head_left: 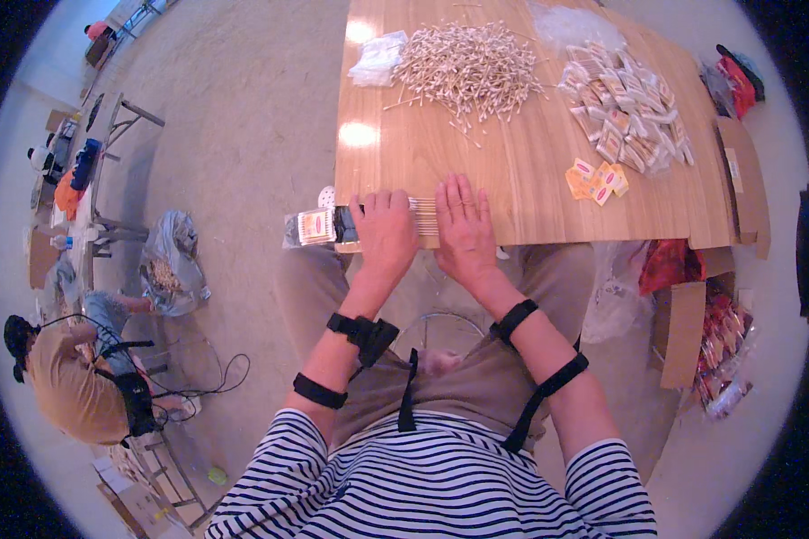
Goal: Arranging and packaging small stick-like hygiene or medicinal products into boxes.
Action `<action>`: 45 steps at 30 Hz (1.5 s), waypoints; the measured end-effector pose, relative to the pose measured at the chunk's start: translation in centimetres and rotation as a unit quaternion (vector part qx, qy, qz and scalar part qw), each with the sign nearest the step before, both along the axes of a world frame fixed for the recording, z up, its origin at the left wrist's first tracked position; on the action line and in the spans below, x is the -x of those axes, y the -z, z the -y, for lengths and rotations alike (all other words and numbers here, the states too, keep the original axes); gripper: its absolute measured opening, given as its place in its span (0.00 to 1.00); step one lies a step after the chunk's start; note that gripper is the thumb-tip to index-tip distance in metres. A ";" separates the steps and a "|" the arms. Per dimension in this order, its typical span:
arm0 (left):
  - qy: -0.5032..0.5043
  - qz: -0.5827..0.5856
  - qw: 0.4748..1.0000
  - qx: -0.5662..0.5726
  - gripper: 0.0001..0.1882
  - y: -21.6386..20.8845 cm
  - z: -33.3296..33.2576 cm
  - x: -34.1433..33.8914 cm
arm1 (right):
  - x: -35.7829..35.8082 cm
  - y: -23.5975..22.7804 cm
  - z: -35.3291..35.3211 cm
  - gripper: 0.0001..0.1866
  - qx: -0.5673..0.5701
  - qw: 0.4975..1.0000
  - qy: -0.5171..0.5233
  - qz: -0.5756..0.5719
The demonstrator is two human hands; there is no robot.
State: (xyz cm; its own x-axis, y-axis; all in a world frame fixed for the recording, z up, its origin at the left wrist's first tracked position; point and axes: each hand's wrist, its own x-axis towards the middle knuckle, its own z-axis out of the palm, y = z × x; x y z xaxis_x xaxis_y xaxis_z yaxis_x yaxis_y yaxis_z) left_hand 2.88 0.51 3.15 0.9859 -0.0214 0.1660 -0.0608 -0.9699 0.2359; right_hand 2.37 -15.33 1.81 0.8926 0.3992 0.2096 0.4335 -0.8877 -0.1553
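A row of cotton swabs (pixel 426 216) lies side by side at the table's near edge, between my two hands. My left hand (pixel 387 230) is closed over the row's left end, its fingers bent and their tips downward. My right hand (pixel 465 225) rests flat at the right end, fingers stretched out and touching the swabs. Left of my left hand, a dark piece (pixel 344 225) partly shows, and beside it a clear packet of swabs with a printed card (pixel 316 226) sits at the table's corner. What lies under my left palm is hidden.
Farther back is a heap of loose cotton swabs (pixel 467 67) beside folded clear bags (pixel 377 59). Filled swab packets (pixel 625 112) are piled at the right, with small yellow cards (pixel 597 181) nearer. Cardboard boxes (pixel 683 337) stand right of my legs. A seated person (pixel 81 386) is at left.
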 end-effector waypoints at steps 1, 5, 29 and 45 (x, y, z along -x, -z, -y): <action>0.020 0.002 1.000 0.024 0.20 -0.4 0.0 0.4 | 0.0 0.0 0.1 0.44 0.000 1.000 -0.001 -0.002; 0.108 -0.003 0.990 0.086 0.46 -0.7 -1.1 3.0 | 0.1 0.2 0.1 0.51 -0.019 1.000 0.000 0.003; 0.126 0.019 0.992 -0.016 0.50 1.6 1.0 3.2 | -0.5 1.6 -0.7 0.45 -0.010 0.998 -0.017 0.053; 0.108 0.015 0.994 -0.024 0.48 1.3 1.4 3.4 | 1.2 -0.8 0.0 0.55 0.071 0.992 0.076 -0.065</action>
